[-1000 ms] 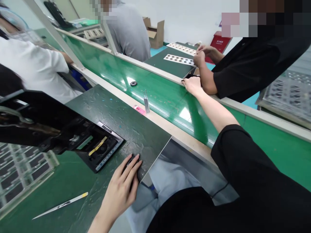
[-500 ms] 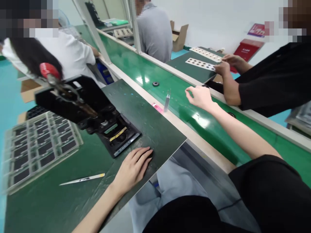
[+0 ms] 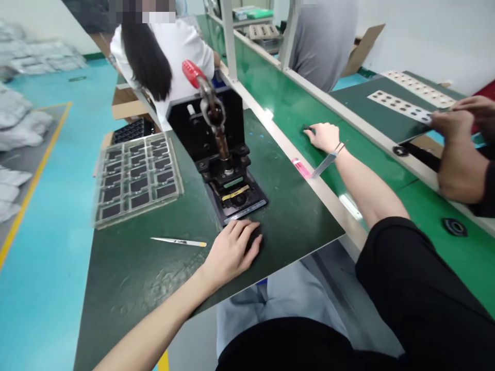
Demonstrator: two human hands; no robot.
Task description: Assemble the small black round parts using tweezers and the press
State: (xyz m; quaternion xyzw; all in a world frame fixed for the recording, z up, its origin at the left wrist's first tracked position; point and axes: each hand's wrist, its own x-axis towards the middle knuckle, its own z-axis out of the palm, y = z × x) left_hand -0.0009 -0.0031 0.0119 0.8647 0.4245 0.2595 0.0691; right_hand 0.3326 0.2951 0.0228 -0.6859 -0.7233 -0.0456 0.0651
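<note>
My left hand (image 3: 234,251) rests on the dark green work board (image 3: 301,216), fingers loosely spread and holding nothing visible. Just ahead of its fingertips stands a black hand-press fixture (image 3: 242,198) with a red-handled lever (image 3: 197,74); a yellow strip crosses its bed. My right hand (image 3: 325,137) reaches over the green conveyor belt (image 3: 286,103), its thumb and fingers closed on a small black round part (image 3: 307,128), partly hidden by the fingers. White tweezers (image 3: 180,241) with a yellow end lie left of my left hand.
A clear tray (image 3: 137,178) of black pieces sits at the board's left. A pink item (image 3: 300,167) and a grey upright holder (image 3: 327,164) stand by the belt edge, close to my right forearm. More black rings (image 3: 454,226) lie rightward. A co-worker's hands (image 3: 456,116) hold a dotted strip.
My right hand has reached farther along the belt and closed on the black round part. My left hand stays by the fixture. The camera view has turned left.
</note>
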